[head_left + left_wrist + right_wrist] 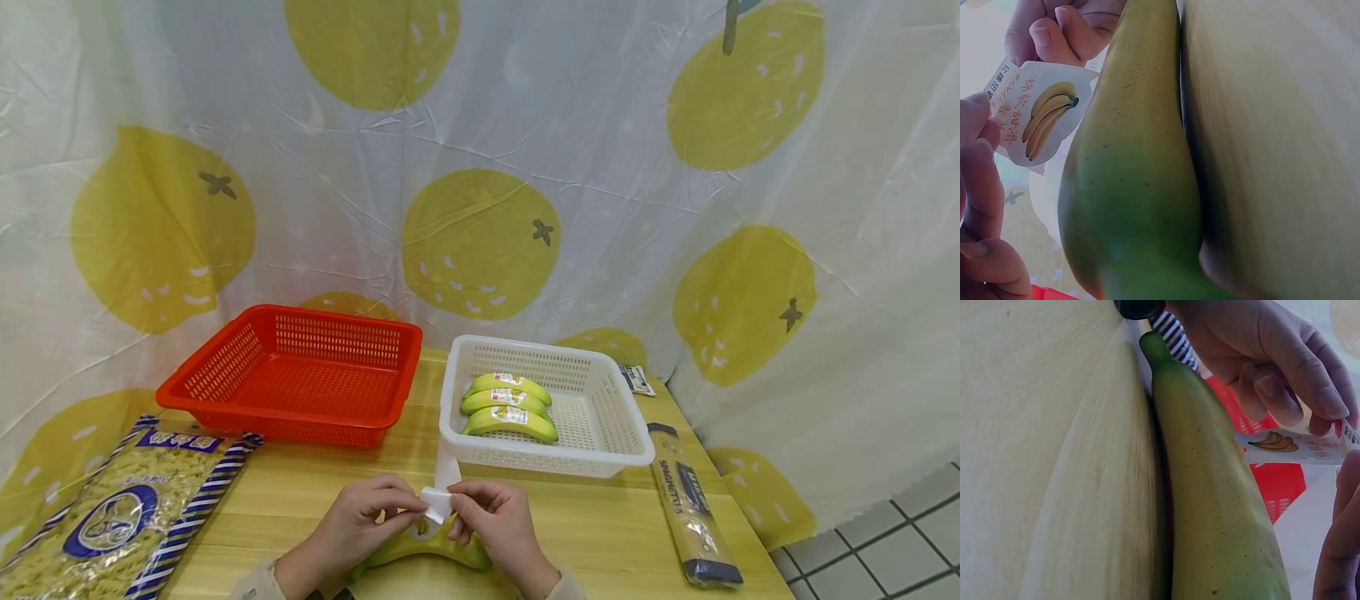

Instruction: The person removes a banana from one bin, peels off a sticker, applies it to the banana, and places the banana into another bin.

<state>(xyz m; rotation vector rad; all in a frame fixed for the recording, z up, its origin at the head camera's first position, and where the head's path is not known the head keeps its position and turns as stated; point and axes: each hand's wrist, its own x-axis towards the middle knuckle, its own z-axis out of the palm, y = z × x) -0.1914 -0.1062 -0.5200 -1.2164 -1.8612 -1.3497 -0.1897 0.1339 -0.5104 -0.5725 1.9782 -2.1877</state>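
Note:
A yellow-green banana [420,550] lies on the table close to the person, below both hands. My left hand [367,517] and my right hand [498,521] meet over it, each pinching an edge of a small white sticker [437,505] between thumb and finger. In the left wrist view the sticker [1047,112] shows a printed bunch of bananas and lettering. The right wrist view shows the sticker [1297,447] stretched beside the banana [1210,475]; whether its lower edge touches the peel I cannot tell.
Three labelled bananas [510,408] lie in a white basket [547,462] beyond the hands. A white strip [447,468] lies before it. At left are a red basket [300,425] and a pasta bag [112,508]; at right, a spaghetti pack [690,508].

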